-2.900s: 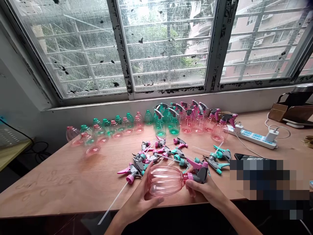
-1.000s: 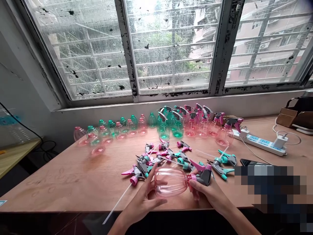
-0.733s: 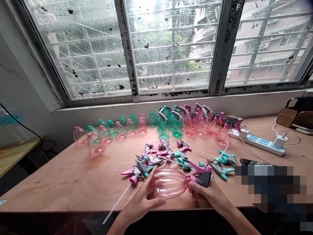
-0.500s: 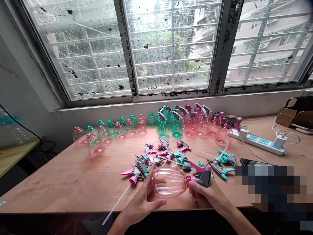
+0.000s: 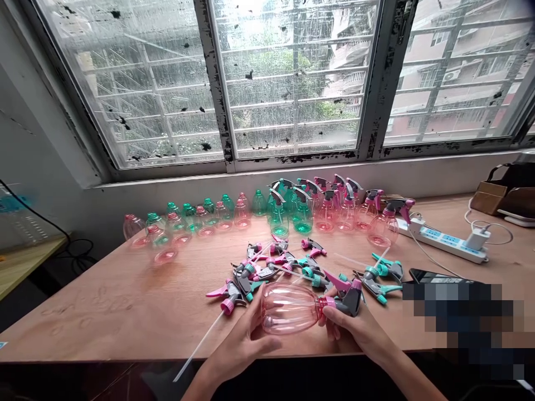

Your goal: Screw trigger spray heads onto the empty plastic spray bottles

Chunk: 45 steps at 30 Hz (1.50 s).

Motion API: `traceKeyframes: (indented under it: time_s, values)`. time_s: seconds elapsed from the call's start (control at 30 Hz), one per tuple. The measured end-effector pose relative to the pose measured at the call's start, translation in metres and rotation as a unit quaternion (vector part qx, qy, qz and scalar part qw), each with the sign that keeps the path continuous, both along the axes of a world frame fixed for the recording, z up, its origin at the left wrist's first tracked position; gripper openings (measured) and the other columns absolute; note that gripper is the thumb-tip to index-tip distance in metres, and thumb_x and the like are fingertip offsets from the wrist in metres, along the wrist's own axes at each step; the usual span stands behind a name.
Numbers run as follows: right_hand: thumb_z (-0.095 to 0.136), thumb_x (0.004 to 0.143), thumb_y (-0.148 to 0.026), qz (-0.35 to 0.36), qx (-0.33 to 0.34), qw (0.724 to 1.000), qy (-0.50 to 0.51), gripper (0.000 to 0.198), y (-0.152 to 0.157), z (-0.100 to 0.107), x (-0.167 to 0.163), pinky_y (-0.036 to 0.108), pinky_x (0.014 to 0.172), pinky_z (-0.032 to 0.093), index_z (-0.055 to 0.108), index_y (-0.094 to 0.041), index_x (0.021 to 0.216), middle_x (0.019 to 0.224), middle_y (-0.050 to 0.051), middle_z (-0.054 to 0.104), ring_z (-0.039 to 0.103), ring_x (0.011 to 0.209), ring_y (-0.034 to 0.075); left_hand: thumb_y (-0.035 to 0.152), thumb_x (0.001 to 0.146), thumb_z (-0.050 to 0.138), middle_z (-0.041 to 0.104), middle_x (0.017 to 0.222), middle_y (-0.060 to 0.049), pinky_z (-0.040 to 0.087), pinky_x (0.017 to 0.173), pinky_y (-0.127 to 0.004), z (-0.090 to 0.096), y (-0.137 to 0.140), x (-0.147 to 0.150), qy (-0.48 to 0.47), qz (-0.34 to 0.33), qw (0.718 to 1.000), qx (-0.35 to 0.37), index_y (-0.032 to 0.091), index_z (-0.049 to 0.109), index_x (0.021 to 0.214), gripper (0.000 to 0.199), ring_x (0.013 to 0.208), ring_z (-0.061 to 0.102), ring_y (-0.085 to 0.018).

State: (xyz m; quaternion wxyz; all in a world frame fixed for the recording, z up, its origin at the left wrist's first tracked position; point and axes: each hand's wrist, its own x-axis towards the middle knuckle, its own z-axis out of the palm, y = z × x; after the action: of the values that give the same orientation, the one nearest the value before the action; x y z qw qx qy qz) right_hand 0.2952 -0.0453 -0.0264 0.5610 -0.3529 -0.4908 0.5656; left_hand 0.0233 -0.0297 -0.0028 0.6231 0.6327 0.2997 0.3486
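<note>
A clear pink spray bottle [image 5: 289,309] lies sideways above the table's front edge, its base to the left. My left hand [image 5: 246,338] cups the base end, fingers behind it and thumb held off in front. At the neck, my right hand [image 5: 355,329] is closed round the pink collar of a grey-and-pink trigger sprayer [image 5: 350,299], which sits on the bottle's mouth. Loose trigger sprayers [image 5: 271,267] in pink, teal and grey are heaped just behind the bottle. One pink-collared sprayer [image 5: 228,303] has its long white tube reaching over the front edge.
Pink and green bottles without sprayers [image 5: 204,221] stand at the back left. Several bottles with sprayers fitted [image 5: 303,217] stand in the back middle. A white power strip [image 5: 443,240], a dark phone [image 5: 434,277] and a brown case [image 5: 493,192] are on the right.
The bottle and both hands have stayed nearly in place. My left fingers, seen through the bottle before, no longer show there. The view has shifted very slightly.
</note>
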Motion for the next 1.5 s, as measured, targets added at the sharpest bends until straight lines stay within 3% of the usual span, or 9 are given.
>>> traceKeyframes:
  time_s: [0.23,0.37,0.53,0.63,0.8,0.93,1.07,1.27,1.5]
  values:
    - [0.08,0.083,-0.048,-0.011,0.005,1.0,-0.003,0.036,0.001,0.0001,0.0001,0.023,0.045,0.043,0.057,-0.02,0.089,0.054,-0.002,0.068,0.058,0.043,0.013,0.035,0.087,0.077,0.043,0.157,-0.01,0.032,0.119,-0.049,-0.0015,0.0001,-0.0003,0.008,-0.007,1.0,0.011,0.042,-0.001,0.16,0.107,0.144,0.042,-0.03]
    - [0.079,0.084,-0.048,-0.007,0.007,1.0,-0.012,0.036,-0.0006,0.0029,-0.0009,0.023,0.047,0.044,0.058,-0.02,0.089,0.055,-0.003,0.067,0.058,0.045,0.013,0.041,0.083,0.081,0.053,0.147,-0.014,0.03,0.119,-0.053,-0.0021,0.0006,-0.0005,0.025,0.004,1.0,0.013,0.037,-0.003,0.161,0.114,0.141,0.045,-0.032]
    - [0.079,0.085,-0.046,0.01,0.012,1.0,-0.024,0.033,-0.0004,0.0017,0.0,0.022,0.048,0.044,0.059,-0.019,0.089,0.056,-0.002,0.067,0.059,0.047,0.012,0.045,0.085,0.078,0.036,0.163,-0.011,0.026,0.123,-0.051,-0.0019,0.0013,-0.0006,-0.019,-0.007,0.999,-0.026,0.036,0.009,0.161,0.103,0.149,0.035,-0.033]
    - [0.078,0.087,-0.044,0.016,0.018,1.0,-0.006,0.032,0.0015,-0.0022,0.0018,0.021,0.048,0.044,0.057,-0.02,0.091,0.063,0.0,0.072,0.059,0.047,0.011,0.034,0.086,0.079,0.034,0.164,-0.009,0.026,0.123,-0.051,-0.0008,0.0009,0.0001,0.0,-0.012,1.0,-0.001,0.04,0.003,0.16,0.107,0.149,0.036,-0.032]
    - [0.077,0.088,-0.042,0.025,0.004,1.0,-0.004,0.033,0.0017,-0.0043,0.0038,0.022,0.048,0.046,0.054,-0.02,0.093,0.066,0.001,0.074,0.061,0.047,0.012,0.033,0.085,0.08,0.017,0.171,-0.005,0.016,0.127,-0.05,-0.0013,0.0016,-0.0005,0.03,0.017,0.998,0.044,0.038,0.005,0.161,0.106,0.157,0.012,-0.033]
    - [0.079,0.086,-0.043,0.046,0.004,0.999,-0.011,0.035,-0.0004,-0.003,0.004,0.023,0.048,0.047,0.054,-0.02,0.095,0.067,0.002,0.075,0.061,0.048,0.012,0.043,0.082,0.081,0.02,0.17,-0.007,0.02,0.126,-0.053,-0.0046,0.0035,-0.0033,0.018,-0.004,1.0,-0.001,0.035,0.011,0.161,0.105,0.155,0.018,-0.035]
    - [0.079,0.086,-0.043,0.055,0.008,0.998,-0.01,0.036,-0.0004,-0.004,0.0051,0.023,0.049,0.048,0.053,-0.02,0.097,0.069,0.003,0.075,0.062,0.049,0.012,0.044,0.084,0.079,0.035,0.164,-0.012,0.027,0.122,-0.057,-0.0026,0.003,-0.0031,0.021,-0.01,1.0,-0.017,0.035,0.005,0.161,0.108,0.147,0.037,-0.036]
    - [0.079,0.086,-0.043,0.066,0.014,0.998,-0.018,0.036,0.0,-0.006,0.0072,0.024,0.051,0.047,0.054,-0.02,0.099,0.071,0.003,0.076,0.062,0.05,0.012,0.034,0.086,0.079,0.009,0.172,-0.002,0.007,0.128,-0.05,-0.0009,0.0013,-0.002,0.041,0.011,0.998,0.036,0.042,0.002,0.16,0.107,0.158,0.008,-0.03]
    - [0.08,0.084,-0.045,0.059,-0.004,0.997,-0.055,0.037,-0.0029,-0.0031,0.0067,0.027,0.056,0.051,0.059,-0.019,0.099,0.062,-0.001,0.07,0.063,0.054,0.014,0.048,0.083,0.078,0.009,0.172,-0.005,0.009,0.127,-0.054,-0.0044,0.0027,-0.0049,0.037,0.011,0.999,0.011,0.037,0.006,0.161,0.107,0.157,0.011,-0.034]
